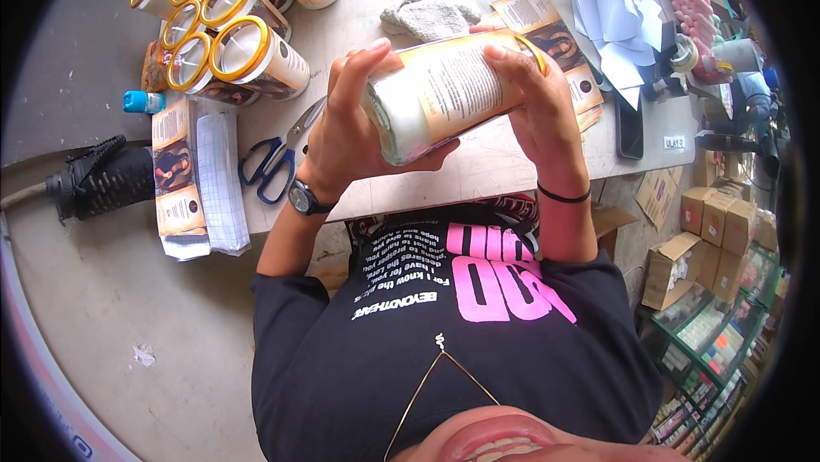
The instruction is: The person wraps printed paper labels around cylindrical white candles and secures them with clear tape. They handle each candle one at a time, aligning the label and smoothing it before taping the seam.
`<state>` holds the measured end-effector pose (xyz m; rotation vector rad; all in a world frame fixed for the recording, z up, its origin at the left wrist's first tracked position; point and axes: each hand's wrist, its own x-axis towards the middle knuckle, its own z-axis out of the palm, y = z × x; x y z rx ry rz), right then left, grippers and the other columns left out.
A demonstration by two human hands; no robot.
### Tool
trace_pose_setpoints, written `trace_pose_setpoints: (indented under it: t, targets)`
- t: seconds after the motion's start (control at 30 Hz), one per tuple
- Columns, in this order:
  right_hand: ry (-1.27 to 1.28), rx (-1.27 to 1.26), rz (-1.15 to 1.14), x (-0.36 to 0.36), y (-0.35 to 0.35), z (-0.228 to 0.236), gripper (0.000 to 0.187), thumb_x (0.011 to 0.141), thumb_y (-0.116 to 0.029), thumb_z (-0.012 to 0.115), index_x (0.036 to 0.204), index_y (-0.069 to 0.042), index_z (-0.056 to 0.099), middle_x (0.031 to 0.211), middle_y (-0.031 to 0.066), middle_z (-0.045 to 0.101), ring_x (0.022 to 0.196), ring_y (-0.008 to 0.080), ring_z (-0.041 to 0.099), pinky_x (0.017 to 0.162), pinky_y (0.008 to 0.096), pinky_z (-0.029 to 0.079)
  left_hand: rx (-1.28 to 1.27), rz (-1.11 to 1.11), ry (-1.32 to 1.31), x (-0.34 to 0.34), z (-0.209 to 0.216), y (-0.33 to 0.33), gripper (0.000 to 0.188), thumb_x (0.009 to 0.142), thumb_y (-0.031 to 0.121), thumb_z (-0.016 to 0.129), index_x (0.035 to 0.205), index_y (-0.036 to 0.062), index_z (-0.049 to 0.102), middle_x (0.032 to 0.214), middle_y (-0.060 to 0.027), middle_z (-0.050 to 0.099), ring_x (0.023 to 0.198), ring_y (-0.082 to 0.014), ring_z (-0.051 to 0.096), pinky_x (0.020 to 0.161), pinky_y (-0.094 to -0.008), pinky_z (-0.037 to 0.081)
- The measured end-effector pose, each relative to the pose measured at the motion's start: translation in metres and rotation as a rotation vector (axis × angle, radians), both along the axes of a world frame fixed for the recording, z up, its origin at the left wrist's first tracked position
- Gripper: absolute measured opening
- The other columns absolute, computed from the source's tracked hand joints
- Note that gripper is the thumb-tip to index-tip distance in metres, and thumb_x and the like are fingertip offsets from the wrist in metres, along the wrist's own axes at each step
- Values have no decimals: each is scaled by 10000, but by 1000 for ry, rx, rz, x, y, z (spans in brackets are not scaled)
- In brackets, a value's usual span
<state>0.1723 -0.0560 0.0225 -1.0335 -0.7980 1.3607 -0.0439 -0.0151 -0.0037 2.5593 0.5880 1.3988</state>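
A white jar (453,90) with a cream and orange printed label and a gold-rimmed end lies tilted on its side above the table's front edge, held between both hands. My left hand (342,125), with a watch at the wrist, is closed round the jar's white base end. My right hand (542,95), with a dark band at the wrist, grips the gold-rimmed end, its thumb pressed on the label. Under and beside the right hand lies a stack of printed labels (559,39). Blue-handled scissors (266,170) rest close to my left wrist.
Several gold-rimmed jars (256,52) stand grouped at the far left. Another label stack (175,176) and folded gridded paper (222,184) overhang the table's left front edge. A grey cloth (427,18), white paper scraps (611,18) and a phone (630,131) lie on the table (384,193).
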Motion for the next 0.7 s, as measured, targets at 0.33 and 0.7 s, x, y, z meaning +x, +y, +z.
trace_pose_setpoints:
  t: [0.33, 0.7]
  targets:
    - [-26, 214, -142, 6, -7, -4, 266, 961, -183, 602, 1091, 49, 599, 1084, 144, 682, 972, 164, 657, 876, 280, 526, 132, 2, 175, 14, 27, -6, 1320, 590, 465, 944, 1484, -106, 159, 1198, -197, 529, 1039, -282, 595, 870, -402, 512]
    - [-14, 259, -455, -12, -15, 3, 251, 966, -45, 548, 1197, 54, 540, 1112, 146, 623, 999, 212, 622, 860, 298, 514, -24, 298, -193, 61, 53, -5, 1120, 499, 436, 981, 1365, -57, 469, 1204, -175, 622, 1064, -260, 640, 907, -385, 537]
